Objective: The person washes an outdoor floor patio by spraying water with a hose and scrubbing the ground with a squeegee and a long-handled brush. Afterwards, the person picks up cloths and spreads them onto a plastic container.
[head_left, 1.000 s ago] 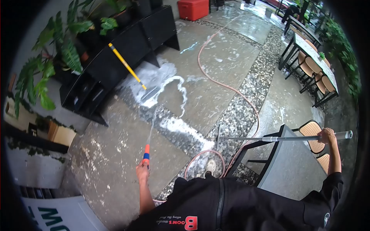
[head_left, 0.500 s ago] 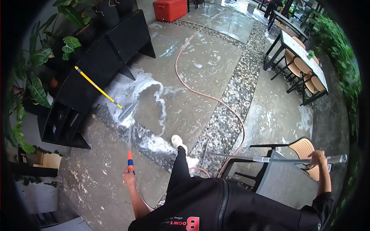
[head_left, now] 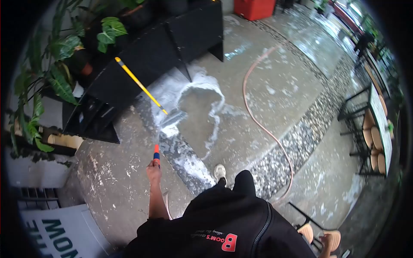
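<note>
My left hand (head_left: 153, 171) is closed around an orange and blue hose nozzle (head_left: 156, 155), and water sprays from it toward the floor. The spray reaches the head of a long-handled floor brush with a yellow handle (head_left: 141, 86), which leans against a black shelf unit. White suds (head_left: 193, 165) lie around the brush head and along the pebble strip. Low at the right edge, my right hand (head_left: 330, 240) is partly cut off, its fingers curled beside a chair (head_left: 306, 233). Just past it, the end of a grey pole (head_left: 346, 253) shows; most of the pole is hidden.
A pink hose (head_left: 258, 120) curves over the wet concrete and pebbles. The black shelf unit (head_left: 142, 64) with potted plants stands left, a red cooler (head_left: 254, 9) behind. Tables (head_left: 380, 124) and chairs line the right. A lettered sign (head_left: 64, 234) lies lower left.
The view has turned, so the brush and shelf sit farther right in the picture. My right hand has dropped toward the bottom edge, and most of the grey pole has left view. Spraying continues.
</note>
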`<control>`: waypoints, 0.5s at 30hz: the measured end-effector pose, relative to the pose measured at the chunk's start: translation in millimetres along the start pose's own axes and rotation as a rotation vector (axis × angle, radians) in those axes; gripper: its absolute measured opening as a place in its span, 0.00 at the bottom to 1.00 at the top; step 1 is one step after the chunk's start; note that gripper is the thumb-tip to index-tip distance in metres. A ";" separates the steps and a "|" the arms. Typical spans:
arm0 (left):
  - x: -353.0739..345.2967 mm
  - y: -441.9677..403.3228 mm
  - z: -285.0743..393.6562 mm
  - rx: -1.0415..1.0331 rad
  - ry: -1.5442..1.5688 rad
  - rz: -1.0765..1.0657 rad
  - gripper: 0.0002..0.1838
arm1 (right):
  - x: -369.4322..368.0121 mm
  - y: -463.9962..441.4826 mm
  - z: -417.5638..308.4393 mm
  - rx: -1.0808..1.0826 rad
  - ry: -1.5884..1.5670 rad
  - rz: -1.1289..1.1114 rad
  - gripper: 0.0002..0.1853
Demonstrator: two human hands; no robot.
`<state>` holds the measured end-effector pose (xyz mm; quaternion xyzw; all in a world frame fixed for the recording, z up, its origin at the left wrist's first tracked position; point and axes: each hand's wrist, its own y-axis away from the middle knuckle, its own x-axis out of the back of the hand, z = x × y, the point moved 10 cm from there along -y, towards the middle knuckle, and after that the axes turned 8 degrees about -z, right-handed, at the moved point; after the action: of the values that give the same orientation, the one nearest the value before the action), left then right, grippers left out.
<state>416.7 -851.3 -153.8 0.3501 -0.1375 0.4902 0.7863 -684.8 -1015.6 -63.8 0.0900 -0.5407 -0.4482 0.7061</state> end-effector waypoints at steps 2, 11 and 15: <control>7.1 -1.8 22.6 0.036 0.039 0.060 0.15 | 29.8 -13.7 -69.3 0.091 -0.069 0.027 0.26; -3.9 -9.0 32.5 0.065 0.167 0.264 0.16 | 207.3 -59.9 -496.9 0.732 -0.066 0.160 0.23; -15.9 -14.2 37.6 0.143 0.117 0.308 0.18 | 237.2 -7.0 -741.9 0.989 0.216 0.226 0.21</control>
<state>426.2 -891.7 -141.6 0.3507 -0.1086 0.6329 0.6817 -58.9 -1458.3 -202.1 0.3996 -0.6184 -0.0484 0.6749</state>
